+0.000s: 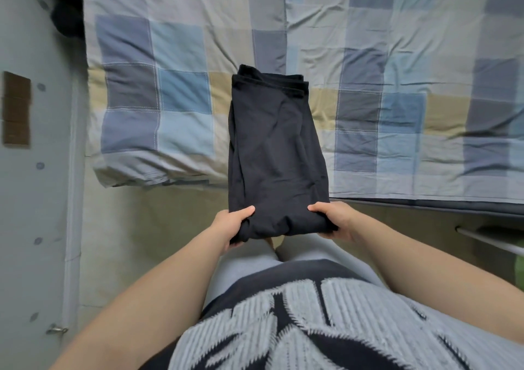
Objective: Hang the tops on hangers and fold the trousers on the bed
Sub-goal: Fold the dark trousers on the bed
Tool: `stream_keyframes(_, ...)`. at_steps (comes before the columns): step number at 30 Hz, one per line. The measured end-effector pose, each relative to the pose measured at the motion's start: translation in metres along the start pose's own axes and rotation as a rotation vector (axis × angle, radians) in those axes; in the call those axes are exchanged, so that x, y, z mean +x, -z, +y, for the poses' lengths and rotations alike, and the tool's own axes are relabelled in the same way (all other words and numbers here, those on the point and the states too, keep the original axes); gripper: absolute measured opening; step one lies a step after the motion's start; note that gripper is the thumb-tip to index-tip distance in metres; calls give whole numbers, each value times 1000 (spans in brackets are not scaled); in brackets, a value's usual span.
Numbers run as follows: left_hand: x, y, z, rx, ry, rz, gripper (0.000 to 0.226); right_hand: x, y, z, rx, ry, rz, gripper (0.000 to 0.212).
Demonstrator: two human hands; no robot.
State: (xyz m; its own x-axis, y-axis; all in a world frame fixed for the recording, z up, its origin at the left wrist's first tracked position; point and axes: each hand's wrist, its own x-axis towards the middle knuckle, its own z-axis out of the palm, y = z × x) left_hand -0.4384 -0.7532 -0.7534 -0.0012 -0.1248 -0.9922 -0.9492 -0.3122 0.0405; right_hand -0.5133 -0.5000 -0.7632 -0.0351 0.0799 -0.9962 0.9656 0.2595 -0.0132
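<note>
A pair of black trousers [276, 148], folded into a long flat bundle, stretches from my hands out over the near edge of the bed [397, 72]. My left hand [234, 225] grips the bundle's near left corner, thumb on top. At the near right corner my right hand [336, 220] holds it the same way. The far end with the waistband lies over the checked cover; whether it rests on the bed I cannot tell. No tops or hangers are in view.
The bed wears a blue, grey and beige checked cover [175, 91]. A pale wall or door [34, 185] with a brown patch stands at the left. Bare floor [141, 228] lies between bed and my legs. A white rail [487, 239] shows at right.
</note>
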Motion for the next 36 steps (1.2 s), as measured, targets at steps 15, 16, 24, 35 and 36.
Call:
stream_keyframes(15, 4, -17, 162, -389, -287, 56, 24, -2, -1, -160, 400, 225, 14, 16)
stream_keyframes(16, 7, -21, 177, -380, -326, 48, 27, 4, -2, -175, 436, 223, 7, 13)
stream_keyframes(24, 63, -63, 278, -143, -678, 68, 32, 79, -8, -271, 607, 320, 23, 25)
stream_keyframes(35, 193, -87, 264, 1344, -977, 425, 101, 202, -13, -235, -630, 678, 52, 75)
stream_keyframes(36, 197, -86, 259, 1357, -970, 447, 101, 205, -12, -224, -772, 683, 81, 77)
